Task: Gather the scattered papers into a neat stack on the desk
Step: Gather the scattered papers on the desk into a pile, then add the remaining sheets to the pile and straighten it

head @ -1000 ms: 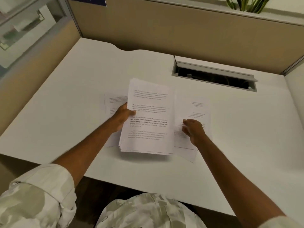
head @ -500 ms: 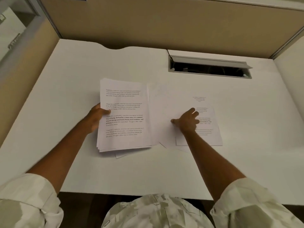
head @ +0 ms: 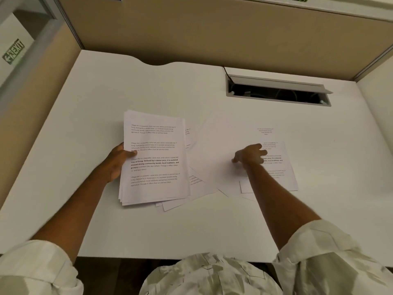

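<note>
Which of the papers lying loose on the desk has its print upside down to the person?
The printed sheet under the right hand, farthest right. Its text runs inverted, while the stack in the left hand reads upright.

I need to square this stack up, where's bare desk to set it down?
Bare desk lies left of the held stack, behind it toward the cable tray, and along the near edge. Crowded: loose sheets between both hands, under the right hand.
</note>
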`<action>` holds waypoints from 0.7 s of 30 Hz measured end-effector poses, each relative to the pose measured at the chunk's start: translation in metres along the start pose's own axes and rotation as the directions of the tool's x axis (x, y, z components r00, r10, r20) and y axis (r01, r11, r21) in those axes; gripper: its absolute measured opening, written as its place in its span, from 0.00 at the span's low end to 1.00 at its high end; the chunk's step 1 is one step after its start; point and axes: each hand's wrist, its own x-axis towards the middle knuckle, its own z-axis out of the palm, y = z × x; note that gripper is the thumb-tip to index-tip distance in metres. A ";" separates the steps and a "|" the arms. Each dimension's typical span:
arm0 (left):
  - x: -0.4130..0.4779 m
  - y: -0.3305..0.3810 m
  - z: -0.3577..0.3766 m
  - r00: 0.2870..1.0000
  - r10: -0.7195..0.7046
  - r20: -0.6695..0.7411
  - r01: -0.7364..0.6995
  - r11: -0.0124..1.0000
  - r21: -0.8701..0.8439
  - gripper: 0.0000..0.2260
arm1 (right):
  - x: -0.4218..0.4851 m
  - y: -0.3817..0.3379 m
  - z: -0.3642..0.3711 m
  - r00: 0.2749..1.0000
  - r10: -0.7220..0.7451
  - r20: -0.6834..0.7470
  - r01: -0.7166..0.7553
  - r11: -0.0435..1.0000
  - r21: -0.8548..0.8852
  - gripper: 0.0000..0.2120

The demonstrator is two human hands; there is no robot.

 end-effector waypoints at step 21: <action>0.005 -0.017 0.039 0.997 -0.059 0.053 0.066 0.988 -0.139 0.17 | 0.081 -0.084 -0.030 0.772 -0.609 0.181 0.616 0.649 -0.446 0.44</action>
